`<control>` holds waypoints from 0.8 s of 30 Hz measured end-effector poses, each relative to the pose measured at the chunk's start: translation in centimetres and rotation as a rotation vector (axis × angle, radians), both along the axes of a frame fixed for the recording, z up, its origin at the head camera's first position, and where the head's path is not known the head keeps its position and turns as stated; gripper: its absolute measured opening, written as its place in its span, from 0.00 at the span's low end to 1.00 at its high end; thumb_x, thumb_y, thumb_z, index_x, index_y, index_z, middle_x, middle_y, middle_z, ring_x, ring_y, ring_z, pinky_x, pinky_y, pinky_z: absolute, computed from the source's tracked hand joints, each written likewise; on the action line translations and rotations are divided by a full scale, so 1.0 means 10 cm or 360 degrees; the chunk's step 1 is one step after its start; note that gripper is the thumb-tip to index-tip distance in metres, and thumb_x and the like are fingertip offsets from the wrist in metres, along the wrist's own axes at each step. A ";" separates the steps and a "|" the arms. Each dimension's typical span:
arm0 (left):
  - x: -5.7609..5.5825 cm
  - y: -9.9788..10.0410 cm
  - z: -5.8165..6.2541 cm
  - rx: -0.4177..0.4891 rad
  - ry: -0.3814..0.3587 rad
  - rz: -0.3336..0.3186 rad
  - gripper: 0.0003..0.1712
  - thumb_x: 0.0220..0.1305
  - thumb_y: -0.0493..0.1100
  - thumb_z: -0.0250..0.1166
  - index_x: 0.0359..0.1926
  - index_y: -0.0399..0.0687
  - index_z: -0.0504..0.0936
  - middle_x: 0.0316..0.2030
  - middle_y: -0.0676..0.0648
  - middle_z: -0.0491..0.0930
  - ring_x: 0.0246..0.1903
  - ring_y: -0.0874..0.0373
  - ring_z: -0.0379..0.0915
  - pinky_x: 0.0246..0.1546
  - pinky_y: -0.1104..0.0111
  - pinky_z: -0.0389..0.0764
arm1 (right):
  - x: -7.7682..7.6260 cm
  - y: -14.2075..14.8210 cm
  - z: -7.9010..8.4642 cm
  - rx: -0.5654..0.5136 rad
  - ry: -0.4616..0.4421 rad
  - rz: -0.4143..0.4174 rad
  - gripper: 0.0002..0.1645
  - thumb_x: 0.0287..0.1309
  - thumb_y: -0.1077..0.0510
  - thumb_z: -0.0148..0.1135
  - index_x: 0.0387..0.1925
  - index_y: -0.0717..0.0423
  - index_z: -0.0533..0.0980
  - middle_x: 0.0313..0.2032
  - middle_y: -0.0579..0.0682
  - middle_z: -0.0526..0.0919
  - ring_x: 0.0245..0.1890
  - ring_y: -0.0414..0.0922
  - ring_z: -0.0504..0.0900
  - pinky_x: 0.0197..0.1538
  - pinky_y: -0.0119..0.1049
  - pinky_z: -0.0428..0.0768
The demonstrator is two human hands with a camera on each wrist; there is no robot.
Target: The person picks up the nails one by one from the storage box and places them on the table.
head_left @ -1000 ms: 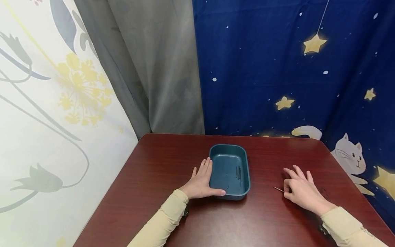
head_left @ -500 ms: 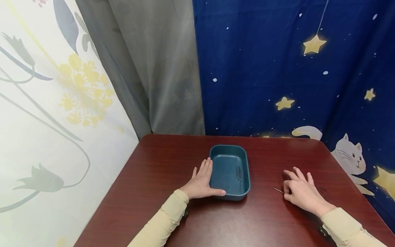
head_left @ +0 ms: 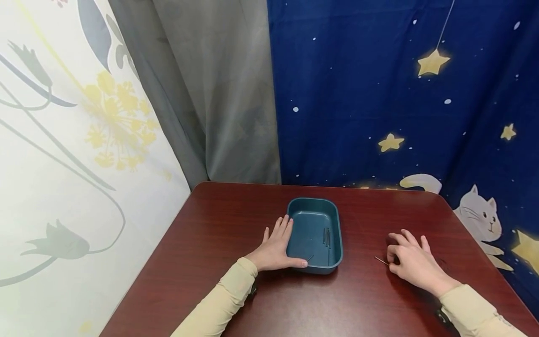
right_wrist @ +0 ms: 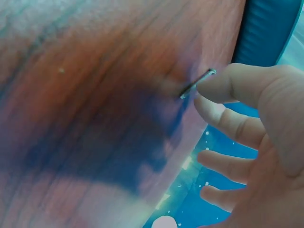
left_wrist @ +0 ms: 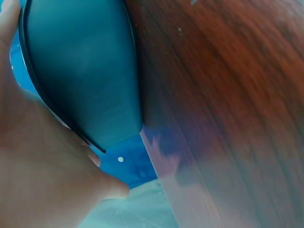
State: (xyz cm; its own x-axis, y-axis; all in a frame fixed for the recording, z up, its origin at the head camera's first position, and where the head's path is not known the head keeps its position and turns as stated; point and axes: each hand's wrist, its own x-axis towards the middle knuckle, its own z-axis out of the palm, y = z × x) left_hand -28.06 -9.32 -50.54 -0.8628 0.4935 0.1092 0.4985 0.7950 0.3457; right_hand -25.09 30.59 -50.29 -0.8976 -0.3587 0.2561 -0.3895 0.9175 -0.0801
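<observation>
A dark teal tray (head_left: 309,234) stands on the table, with several thin dark hairpins (head_left: 326,237) lying in it. My left hand (head_left: 273,250) rests on its near left corner, fingers straight along the left rim and thumb at the near rim. In the left wrist view the tray's side wall (left_wrist: 85,71) shows beside the hand. To the right of the tray, my right hand (head_left: 412,264) pinches a thin metal hairpin (right_wrist: 197,83) between thumb and index finger, close over the table. Its other fingers are spread. Part of the pin is hidden by the fingertips.
The dark red wooden table (head_left: 236,210) reaches back to a grey curtain (head_left: 219,93) and a blue star-patterned curtain (head_left: 358,93). A thin dark piece (head_left: 441,260) lies beside my right wrist. A white patterned curtain (head_left: 84,187) hangs on the left.
The head view has shifted slightly. Both hands and the tray stay in place, with the right hand still pinching the hairpin.
</observation>
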 end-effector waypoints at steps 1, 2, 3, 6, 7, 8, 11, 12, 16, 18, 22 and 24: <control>0.00 0.00 0.00 0.0013 0.0002 -0.0012 0.70 0.34 0.85 0.50 0.69 0.58 0.27 0.69 0.52 0.25 0.68 0.49 0.26 0.58 0.40 0.40 | -0.01 0.00 0.00 -0.0015 0.0017 0.0004 0.19 0.33 0.55 0.71 0.13 0.32 0.67 0.54 0.58 0.69 0.59 0.61 0.53 0.51 0.72 0.35; 0.00 -0.01 0.00 0.0028 0.0000 -0.0021 0.69 0.34 0.84 0.51 0.69 0.61 0.27 0.69 0.53 0.24 0.68 0.49 0.25 0.58 0.40 0.39 | -0.02 0.01 0.01 -0.0023 0.0039 0.0000 0.19 0.33 0.55 0.71 0.14 0.32 0.67 0.54 0.57 0.69 0.59 0.60 0.54 0.52 0.72 0.35; 0.00 -0.01 0.01 0.0044 -0.0004 -0.0029 0.69 0.34 0.84 0.52 0.69 0.63 0.27 0.69 0.53 0.24 0.68 0.50 0.25 0.58 0.40 0.38 | -0.03 0.01 0.02 -0.0039 0.0055 0.0002 0.19 0.33 0.55 0.71 0.14 0.32 0.68 0.54 0.58 0.68 0.59 0.60 0.54 0.52 0.72 0.34; 0.00 -0.03 0.02 0.0091 0.0002 -0.0053 0.69 0.34 0.83 0.53 0.68 0.65 0.26 0.69 0.51 0.24 0.68 0.50 0.24 0.58 0.40 0.38 | -0.07 0.00 0.04 -0.0066 0.0101 0.0001 0.18 0.34 0.54 0.70 0.15 0.31 0.68 0.55 0.57 0.68 0.59 0.59 0.54 0.53 0.71 0.35; -0.01 -0.04 0.03 0.0098 0.0004 -0.0056 0.68 0.34 0.83 0.53 0.69 0.65 0.26 0.69 0.50 0.25 0.68 0.50 0.23 0.58 0.40 0.38 | -0.08 0.00 0.05 -0.0071 0.0106 0.0001 0.18 0.34 0.54 0.70 0.15 0.31 0.68 0.55 0.57 0.68 0.59 0.59 0.54 0.53 0.71 0.36; -0.01 -0.04 0.03 0.0099 0.0009 -0.0056 0.68 0.35 0.83 0.52 0.69 0.64 0.26 0.70 0.49 0.26 0.68 0.50 0.23 0.58 0.40 0.38 | -0.09 -0.02 0.07 -0.0070 0.0114 -0.0002 0.17 0.35 0.54 0.70 0.15 0.31 0.68 0.56 0.57 0.68 0.60 0.58 0.55 0.53 0.71 0.37; -0.01 -0.06 0.02 0.0076 0.0027 -0.0055 0.67 0.36 0.84 0.50 0.69 0.62 0.27 0.70 0.47 0.27 0.68 0.49 0.24 0.57 0.39 0.39 | -0.11 -0.06 0.11 -0.0100 0.0118 0.0013 0.15 0.37 0.53 0.69 0.17 0.31 0.70 0.57 0.57 0.67 0.60 0.59 0.54 0.54 0.71 0.37; -0.01 -0.06 0.02 0.0063 0.0024 -0.0057 0.67 0.37 0.84 0.49 0.69 0.61 0.27 0.70 0.47 0.27 0.68 0.49 0.24 0.57 0.39 0.39 | -0.12 -0.08 0.12 -0.0108 0.0125 0.0019 0.13 0.38 0.52 0.69 0.18 0.32 0.71 0.57 0.58 0.67 0.60 0.59 0.55 0.54 0.70 0.38; -0.01 -0.06 -0.01 0.0007 0.0021 -0.0067 0.66 0.38 0.85 0.45 0.69 0.59 0.27 0.70 0.47 0.26 0.68 0.49 0.24 0.57 0.39 0.39 | -0.17 -0.20 0.18 -0.0177 0.0144 0.0059 0.07 0.41 0.51 0.68 0.24 0.37 0.76 0.59 0.58 0.65 0.61 0.61 0.54 0.55 0.69 0.38; -0.01 -0.05 -0.02 -0.0007 0.0023 -0.0068 0.66 0.39 0.85 0.45 0.69 0.58 0.27 0.70 0.46 0.27 0.68 0.49 0.24 0.57 0.39 0.39 | -0.22 -0.28 0.22 -0.0208 0.0159 0.0076 0.08 0.42 0.49 0.68 0.28 0.39 0.78 0.60 0.57 0.64 0.62 0.61 0.54 0.56 0.68 0.39; 0.00 -0.05 -0.03 -0.0015 0.0038 -0.0049 0.66 0.39 0.85 0.45 0.69 0.57 0.27 0.70 0.46 0.27 0.68 0.49 0.24 0.58 0.40 0.39 | -0.29 -0.46 0.30 -0.0269 0.0178 0.0116 0.12 0.44 0.46 0.67 0.35 0.39 0.79 0.62 0.55 0.62 0.63 0.60 0.52 0.57 0.67 0.40; 0.00 -0.04 -0.03 -0.0030 0.0048 -0.0037 0.66 0.39 0.85 0.44 0.69 0.57 0.27 0.70 0.47 0.26 0.68 0.49 0.24 0.58 0.41 0.39 | -0.31 -0.55 0.33 -0.0290 0.0186 0.0149 0.14 0.44 0.46 0.67 0.37 0.39 0.79 0.62 0.55 0.62 0.63 0.60 0.52 0.57 0.67 0.40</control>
